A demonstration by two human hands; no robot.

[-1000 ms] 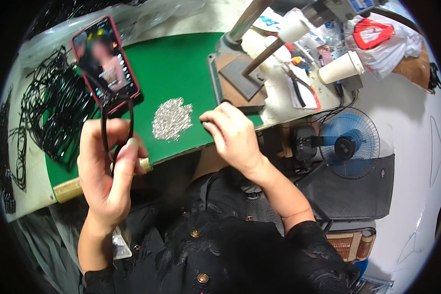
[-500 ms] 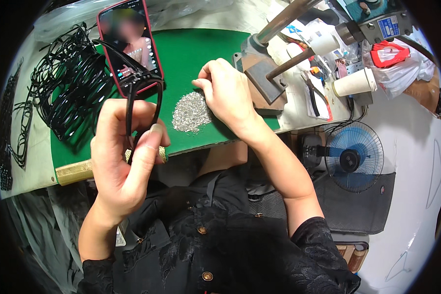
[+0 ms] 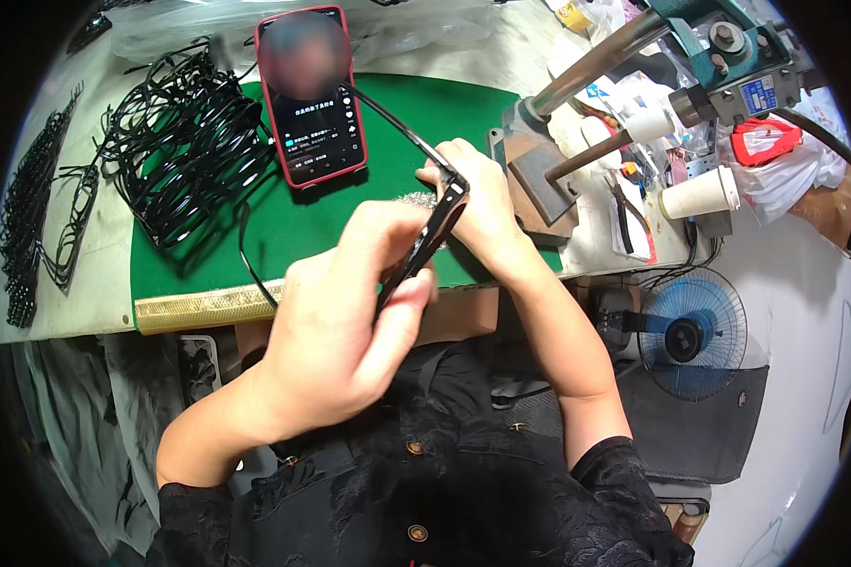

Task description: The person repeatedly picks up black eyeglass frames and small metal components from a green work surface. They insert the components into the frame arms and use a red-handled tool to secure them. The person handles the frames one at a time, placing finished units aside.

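My left hand [image 3: 340, 321] grips a black eyeglass frame [image 3: 424, 244] by its front, raised above the near edge of the green mat [image 3: 284, 227]. My right hand [image 3: 482, 203] pinches the frame at the hinge corner, where a thin black temple arm [image 3: 392, 118] sticks out toward the phone. A small pile of tiny silver parts [image 3: 414, 198] lies on the mat, mostly hidden behind my hands.
A red-cased phone [image 3: 312, 94] with a lit screen stands on the mat. Heaps of black eyeglass frames [image 3: 180, 142] lie to the left, more along the far left edge [image 3: 28, 217]. A press machine [image 3: 690, 57], pliers [image 3: 624, 213], paper cup [image 3: 700, 194] and blue fan [image 3: 690, 331] are at right.
Both hands have come together: the left hand lifted the frame toward the centre, and the right hand left the silver parts pile and now pinches the frame's hinge corner.
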